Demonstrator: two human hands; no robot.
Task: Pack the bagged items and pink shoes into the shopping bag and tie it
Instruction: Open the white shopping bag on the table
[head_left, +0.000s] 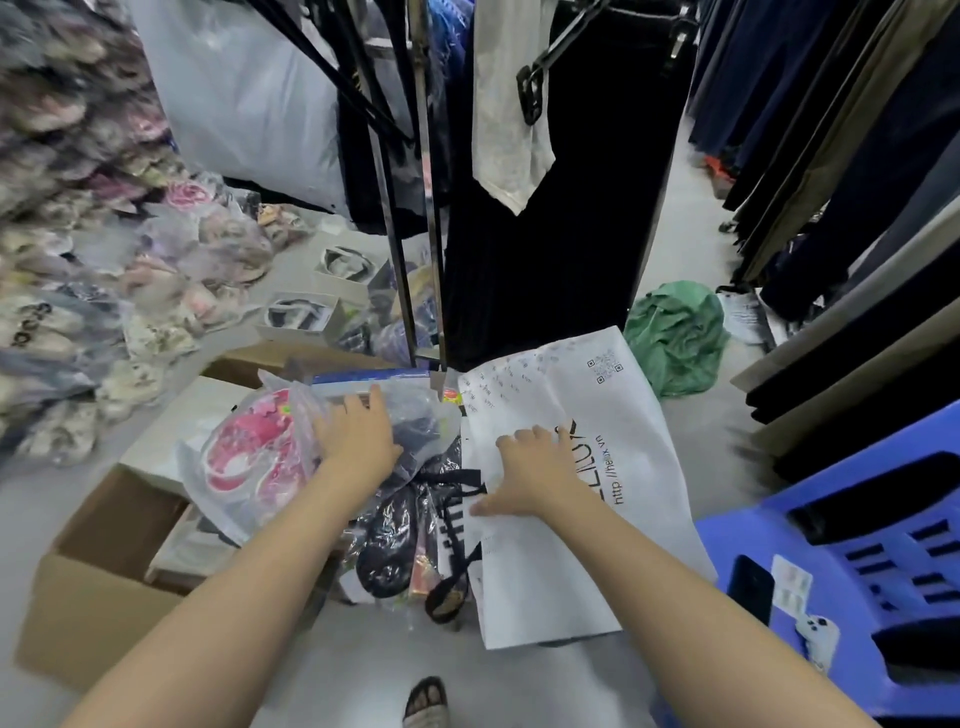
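A white shopping bag with black lettering and black handles lies flat on the floor in the middle. My right hand presses on it near its left edge, fingers spread. The pink shoes sit in a clear plastic bag to the left, resting on cardboard boxes. My left hand lies flat on a clear bag of dark items right beside the shoes. More bagged dark items lie below, between the boxes and the shopping bag.
An open cardboard box stands at the lower left. A blue plastic stool with phones on it is at the right. Hanging clothes and a rack pole rise behind. A green cloth lies on the floor; bagged goods pile up at left.
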